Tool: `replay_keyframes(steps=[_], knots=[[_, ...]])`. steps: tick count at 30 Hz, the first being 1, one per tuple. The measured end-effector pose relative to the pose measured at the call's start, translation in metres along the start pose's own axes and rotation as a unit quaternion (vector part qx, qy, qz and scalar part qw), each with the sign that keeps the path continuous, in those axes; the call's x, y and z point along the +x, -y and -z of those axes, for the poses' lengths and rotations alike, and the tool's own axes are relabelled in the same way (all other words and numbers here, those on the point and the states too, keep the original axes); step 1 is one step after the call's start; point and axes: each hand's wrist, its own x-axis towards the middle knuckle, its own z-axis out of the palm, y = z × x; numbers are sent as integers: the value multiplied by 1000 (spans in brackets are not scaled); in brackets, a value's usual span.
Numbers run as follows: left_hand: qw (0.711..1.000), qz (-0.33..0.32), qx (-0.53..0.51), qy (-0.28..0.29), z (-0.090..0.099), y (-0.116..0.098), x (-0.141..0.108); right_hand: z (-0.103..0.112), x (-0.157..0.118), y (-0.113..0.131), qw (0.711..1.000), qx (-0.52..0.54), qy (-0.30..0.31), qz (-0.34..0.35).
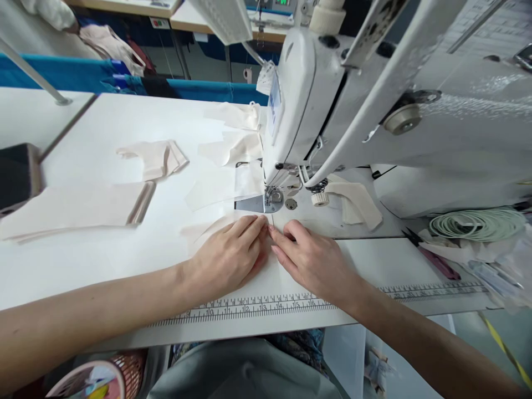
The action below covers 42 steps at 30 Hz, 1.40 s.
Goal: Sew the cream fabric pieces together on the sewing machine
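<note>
A thin, sheer pale fabric piece (195, 233) lies on the white table just in front of the sewing machine (293, 83). My left hand (230, 252) presses on it, fingers bent and held together, their tips close to the presser foot (272, 197). Beside it, my right hand (318, 257) has its thumb and forefinger closed at the fabric's edge. Both sets of fingertips nearly meet; the exact grip is partly hidden. More sheer pieces (211, 185) trail left of the needle area.
Left on the table are a stack of pale cut fabric (83, 208) and smaller folded pieces (155, 158). To the right lie thread snips (436, 260) and a coiled pale green cord (477, 224). A ruler tape (257, 306) runs along the front edge; below stands a pink basket (128, 371).
</note>
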Motion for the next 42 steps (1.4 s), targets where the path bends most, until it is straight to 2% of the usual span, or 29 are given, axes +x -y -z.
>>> replay_keyframes(steps=[7,15,21,33,42], knots=[[1000,14,-15,10,-8,13,3,0,14,-12,999,-29,36,11],[998,27,-61,3,-13,21,6,-5,19,-18,999,-35,9,12],[999,15,-42,-2,-15,26,7,-8,22,-21,998,-53,11,7],[997,21,-68,10,-16,31,10,-8,25,-21,999,-44,26,-12],[998,14,-53,6,-15,30,12,-9,24,-21,998,-62,3,-8]])
